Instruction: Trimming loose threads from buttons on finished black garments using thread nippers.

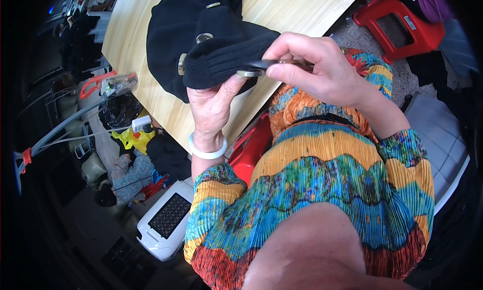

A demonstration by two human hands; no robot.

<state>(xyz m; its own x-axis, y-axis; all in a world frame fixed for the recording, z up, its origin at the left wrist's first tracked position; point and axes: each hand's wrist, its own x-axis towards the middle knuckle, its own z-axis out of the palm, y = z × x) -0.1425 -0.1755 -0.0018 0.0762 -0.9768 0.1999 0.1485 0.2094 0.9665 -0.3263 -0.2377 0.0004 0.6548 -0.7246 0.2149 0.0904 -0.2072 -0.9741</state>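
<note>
Between both hands, over the wooden table [282, 8] edge, a soft black garment [201, 43] is pinched by the left hand [214, 106]; small dark scissors [274, 64] are gripped by the right hand [317, 68]. Floppy and light, probably best held by the cuff near the button [247, 73]

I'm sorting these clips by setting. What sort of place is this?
Probably a small garment workshop or a market stall. The left hand holds a black knit garment with large buttons over a wooden table, with red plastic stools and bags on the floor.
</note>
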